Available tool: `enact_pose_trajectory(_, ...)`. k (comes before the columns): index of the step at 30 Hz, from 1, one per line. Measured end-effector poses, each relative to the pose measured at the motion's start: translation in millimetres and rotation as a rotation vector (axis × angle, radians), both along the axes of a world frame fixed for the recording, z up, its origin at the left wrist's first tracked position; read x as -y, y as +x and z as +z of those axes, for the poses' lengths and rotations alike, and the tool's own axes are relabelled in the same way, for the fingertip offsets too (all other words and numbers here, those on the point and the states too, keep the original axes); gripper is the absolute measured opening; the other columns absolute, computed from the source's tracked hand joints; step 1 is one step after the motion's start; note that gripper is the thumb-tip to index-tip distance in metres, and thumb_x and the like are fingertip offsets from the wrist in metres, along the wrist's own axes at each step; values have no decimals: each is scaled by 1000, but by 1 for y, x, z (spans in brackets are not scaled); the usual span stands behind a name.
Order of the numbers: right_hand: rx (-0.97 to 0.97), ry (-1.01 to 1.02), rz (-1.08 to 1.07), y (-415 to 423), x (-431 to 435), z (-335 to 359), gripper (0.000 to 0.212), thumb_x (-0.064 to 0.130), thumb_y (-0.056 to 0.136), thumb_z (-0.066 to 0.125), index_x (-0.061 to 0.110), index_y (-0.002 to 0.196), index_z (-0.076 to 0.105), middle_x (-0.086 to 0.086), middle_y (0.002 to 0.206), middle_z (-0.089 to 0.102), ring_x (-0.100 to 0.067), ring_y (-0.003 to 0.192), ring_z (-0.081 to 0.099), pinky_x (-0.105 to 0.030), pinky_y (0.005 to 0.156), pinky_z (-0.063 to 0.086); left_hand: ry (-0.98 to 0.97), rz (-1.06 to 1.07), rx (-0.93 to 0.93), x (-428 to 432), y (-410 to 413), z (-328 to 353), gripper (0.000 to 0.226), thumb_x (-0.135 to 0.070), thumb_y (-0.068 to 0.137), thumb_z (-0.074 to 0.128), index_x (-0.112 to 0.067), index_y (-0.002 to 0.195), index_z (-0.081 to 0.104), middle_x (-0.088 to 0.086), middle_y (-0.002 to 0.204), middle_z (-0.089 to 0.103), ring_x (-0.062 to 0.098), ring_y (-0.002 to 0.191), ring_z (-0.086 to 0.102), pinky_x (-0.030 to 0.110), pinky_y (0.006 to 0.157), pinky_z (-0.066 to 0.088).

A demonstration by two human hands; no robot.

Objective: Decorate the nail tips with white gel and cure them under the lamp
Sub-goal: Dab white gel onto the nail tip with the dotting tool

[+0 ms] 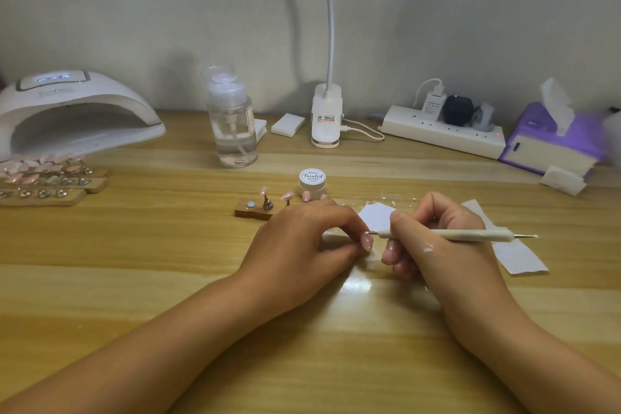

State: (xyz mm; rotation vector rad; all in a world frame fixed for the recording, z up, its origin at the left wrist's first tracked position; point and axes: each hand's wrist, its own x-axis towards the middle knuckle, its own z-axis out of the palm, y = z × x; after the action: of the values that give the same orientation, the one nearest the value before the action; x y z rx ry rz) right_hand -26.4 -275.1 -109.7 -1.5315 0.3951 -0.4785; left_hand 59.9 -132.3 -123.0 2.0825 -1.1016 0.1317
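1. The counter (168, 245) carries everything. The curing lamp (67, 111) sits at its far left, mouth open toward the work.
2. Racks (50, 183) of pink tips lie just in front of the lamp, well apart from the hands.
3. The left hand (302, 239) rests on the counter at centre. Its fingers (339, 222) are curled and the thumb is pressed in, pinching something small.
4. The right hand (437, 239) grips the tool like a pen, with its heel on the counter. A white smear shows on its back.
5. A paper (376, 212) with white gel blots lies just behind the hands.
6. The gel jar (312, 180) stands lidded beyond the left hand.
7. A small stand (257, 210) beside the jar holds pink tips upright on pegs. One magnet spot is bare.
8. The tool (447, 235) is thin and stiff, and its point touches or nearly touches the left pinch.
9. A pink tip (367, 241) shows at the left thumb. I judge it is a loose tip, but it could be the thumb's own nail.
   - Such a tip is light, glossy and slippery, and wet gel smears.
   - It is best held by its peg or edges, never by the painted face.
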Motion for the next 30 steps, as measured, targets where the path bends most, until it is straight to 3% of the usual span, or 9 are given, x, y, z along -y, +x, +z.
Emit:
enact_pose_trajectory(3, 2, -4, 4, 0, 0, 0, 22, 2, 84, 60, 8, 70, 44, -15, 51, 63, -11, 38, 51, -14, 39, 38, 2, 2, -1, 0, -1, 1, 15, -25, 84, 74, -38, 80, 68, -19, 83, 66, -14, 65, 49, 45, 107, 33)
enact_pose_trajectory(9, 15, -2, 9, 0, 0, -1, 26, 0, 85, 60, 9, 68, 43, -15, 50, 63, -11, 38, 50, -17, 39, 40, 5, 6, -4, 0, 0, 1, 13, -25, 84, 73, -37, 81, 69, -20, 82, 66, -13, 68, 50, 40, 114, 26)
enact_pose_trajectory(14, 172, 84, -39, -4, 1, 3, 44, 1, 89, 59, 23, 55, 46, -10, 46, 58, -13, 38, 48, -18, 38, 39, -17, -13, -18, 0, 0, 0, 13, -23, 85, 73, -35, 82, 70, -21, 83, 67, -14, 68, 50, 31, 103, 34)
enact_pose_trajectory(19, 323, 11, -99, -6, 8, 10, 32, 3, 96, 58, 15, 70, 42, -3, 45, 56, -10, 37, 47, -16, 37, 36, 1, 3, -18, 0, 1, -2, 12, -26, 85, 72, -37, 82, 69, -20, 84, 67, -14, 68, 51, 24, 103, 30)
enact_pose_trajectory(21, 285, -58, -124, -4, 15, 9, 30, 9, 96, 61, 16, 72, 43, -4, 47, 57, -9, 37, 46, -16, 37, 35, 8, 5, -10, 0, 1, -2, 13, -26, 85, 72, -37, 81, 69, -21, 85, 68, -15, 69, 51, 20, 104, 24)
enact_pose_trajectory(25, -31, -315, -117, 3, 31, -4, 26, 12, 81, 64, 16, 64, 44, -7, 50, 64, -15, 44, 48, -28, 50, 39, 8, 12, -20, 0, 1, -2, 11, -25, 85, 72, -35, 81, 70, -28, 78, 64, -16, 67, 51, 1, 96, 18)
enact_pose_trajectory(28, -138, -386, -98, 6, 33, -8, 22, 13, 78, 64, 15, 65, 46, -5, 52, 67, -13, 45, 56, -29, 54, 41, 8, 19, -29, 0, 1, -2, 6, -34, 85, 70, -37, 81, 69, -26, 83, 67, -14, 74, 53, 4, 102, 12)
enact_pose_trajectory(30, -168, -444, -87, 7, 32, -10, 26, 19, 83, 67, 15, 67, 48, -2, 54, 69, -9, 48, 61, -28, 55, 43, 6, 18, -40, 1, 1, -1, 5, -37, 86, 68, -38, 81, 68, -25, 89, 69, -10, 80, 56, 17, 112, 12)
